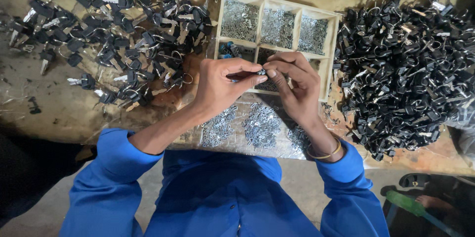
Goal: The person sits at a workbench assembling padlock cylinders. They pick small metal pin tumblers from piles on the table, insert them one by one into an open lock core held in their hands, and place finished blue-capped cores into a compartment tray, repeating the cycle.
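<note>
Head view: left hand (217, 86) and right hand (296, 86) meet fingertip to fingertip, both pinching one small dark part (261, 72) above the wooden compartment tray (330, 44) at desk (49, 103) centre, black-headed keys (118, 34) heaped left, a denser key pile (410, 68) right.

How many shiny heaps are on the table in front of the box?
3: left heap, middle heap, right heap partly hidden by the right hand. More may hide under both hands.

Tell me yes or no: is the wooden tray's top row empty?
No, all three top compartments of the wooden tray hold small silvery metal parts.
</note>
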The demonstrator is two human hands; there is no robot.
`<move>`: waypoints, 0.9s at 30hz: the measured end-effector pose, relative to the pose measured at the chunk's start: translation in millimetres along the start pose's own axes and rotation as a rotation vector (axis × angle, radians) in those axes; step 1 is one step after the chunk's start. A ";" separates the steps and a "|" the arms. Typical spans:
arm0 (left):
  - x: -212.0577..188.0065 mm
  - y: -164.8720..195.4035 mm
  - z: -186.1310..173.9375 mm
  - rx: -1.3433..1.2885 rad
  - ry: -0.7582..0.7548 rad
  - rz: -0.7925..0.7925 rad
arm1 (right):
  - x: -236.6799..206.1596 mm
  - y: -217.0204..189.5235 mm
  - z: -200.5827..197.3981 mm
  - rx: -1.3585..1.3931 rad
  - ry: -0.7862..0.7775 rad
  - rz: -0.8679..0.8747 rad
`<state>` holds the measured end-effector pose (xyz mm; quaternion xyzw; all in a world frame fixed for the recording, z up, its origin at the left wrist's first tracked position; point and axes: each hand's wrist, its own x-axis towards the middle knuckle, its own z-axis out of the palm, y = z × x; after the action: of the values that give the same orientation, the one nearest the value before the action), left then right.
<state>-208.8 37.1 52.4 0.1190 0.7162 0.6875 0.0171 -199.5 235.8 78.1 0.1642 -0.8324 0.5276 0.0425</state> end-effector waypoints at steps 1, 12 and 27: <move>0.4 0.0 -0.2 0.004 -0.001 -0.006 | 0.9 -1.9 -0.3 -0.071 0.007 -0.040; 1.4 -0.4 -1.6 -0.008 -0.014 0.017 | 2.2 -1.3 -4.6 -0.265 0.079 -0.163; -2.5 1.3 0.0 0.017 -0.011 0.030 | 4.0 -12.0 -6.5 -0.248 0.004 -0.077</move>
<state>-206.2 36.6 53.3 0.1334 0.7201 0.6808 0.0098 -200.1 236.0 92.3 0.1885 -0.8842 0.4189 0.0844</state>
